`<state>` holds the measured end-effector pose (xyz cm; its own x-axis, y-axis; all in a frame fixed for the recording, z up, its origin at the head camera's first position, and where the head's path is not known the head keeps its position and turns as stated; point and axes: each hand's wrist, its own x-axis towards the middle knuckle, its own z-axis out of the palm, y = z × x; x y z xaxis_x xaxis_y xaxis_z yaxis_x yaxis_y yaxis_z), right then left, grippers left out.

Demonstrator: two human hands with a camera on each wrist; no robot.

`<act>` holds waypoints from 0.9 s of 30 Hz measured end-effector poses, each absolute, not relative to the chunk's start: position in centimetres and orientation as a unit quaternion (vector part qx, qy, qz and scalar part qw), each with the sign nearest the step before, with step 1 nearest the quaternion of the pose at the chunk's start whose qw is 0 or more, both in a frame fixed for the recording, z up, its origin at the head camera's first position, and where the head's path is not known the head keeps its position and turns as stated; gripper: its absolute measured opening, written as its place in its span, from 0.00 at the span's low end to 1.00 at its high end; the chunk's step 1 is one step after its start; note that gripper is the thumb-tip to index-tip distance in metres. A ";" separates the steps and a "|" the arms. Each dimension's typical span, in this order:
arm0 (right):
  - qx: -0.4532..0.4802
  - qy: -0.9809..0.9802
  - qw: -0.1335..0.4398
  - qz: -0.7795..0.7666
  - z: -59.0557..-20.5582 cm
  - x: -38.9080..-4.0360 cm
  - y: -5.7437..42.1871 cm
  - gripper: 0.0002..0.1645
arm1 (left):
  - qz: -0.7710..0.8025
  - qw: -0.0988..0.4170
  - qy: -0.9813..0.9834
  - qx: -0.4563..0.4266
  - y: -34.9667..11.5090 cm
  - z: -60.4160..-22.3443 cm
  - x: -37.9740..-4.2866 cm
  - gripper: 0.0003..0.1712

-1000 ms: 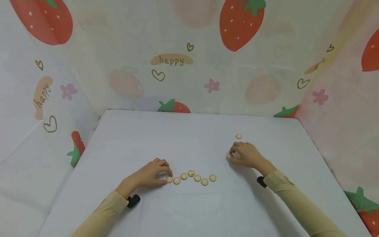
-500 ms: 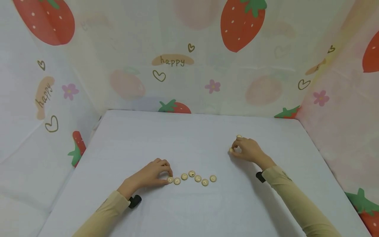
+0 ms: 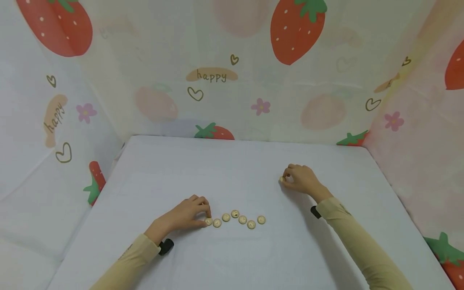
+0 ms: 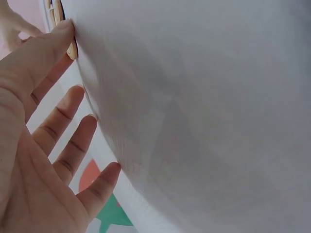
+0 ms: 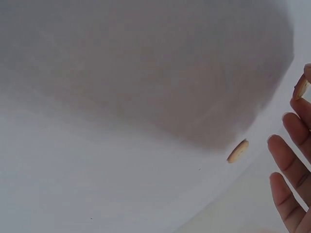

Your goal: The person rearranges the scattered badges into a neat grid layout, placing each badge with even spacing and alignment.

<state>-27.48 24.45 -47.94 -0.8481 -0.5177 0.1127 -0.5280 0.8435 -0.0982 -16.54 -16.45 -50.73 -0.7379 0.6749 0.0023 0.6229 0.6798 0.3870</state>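
Several round wooden buttons (image 3: 235,214) lie in a wavy row on the white table. At the row's left end my left hand (image 3: 185,212) holds the outermost button (image 3: 208,222) between thumb and forefinger; in the left wrist view its other fingers spread at the cloth. Farther back on the right, my right hand (image 3: 302,179) pinches another button (image 3: 282,179) between thumb and forefinger. The right wrist view shows that pinched button (image 5: 301,88) off the cloth, and a loose button (image 5: 238,151) on the table nearby. My right hand hides this loose one in the head view.
A white cloth (image 3: 217,257) covers the table. Strawberry-print curtains (image 3: 239,104) stand along its back and both sides. Dark wrist cameras (image 3: 166,247) sit under both cuffs.
My right hand, with its button, has moved away from me toward the back, covering the loose button there in the head view. My left hand has stayed at the row's left end.
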 end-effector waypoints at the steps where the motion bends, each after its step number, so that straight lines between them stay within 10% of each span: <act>1: 0.272 -0.959 0.043 0.062 -47.9 -27.6 24.4 0.10 | 0.184 0.069 0.914 0.355 -16.5 -50.8 -16.6 0.10; 27: 0.247 -0.966 0.061 0.049 -48.8 -30.2 23.8 0.11 | 0.194 0.079 0.915 0.346 -16.5 -50.6 -16.4 0.10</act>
<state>-30.15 23.80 -48.80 -0.8702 -0.4719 0.1416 -0.4838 0.8728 -0.0642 -16.43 -16.46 -50.60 -0.7485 0.6631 -0.0104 0.6020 0.6860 0.4087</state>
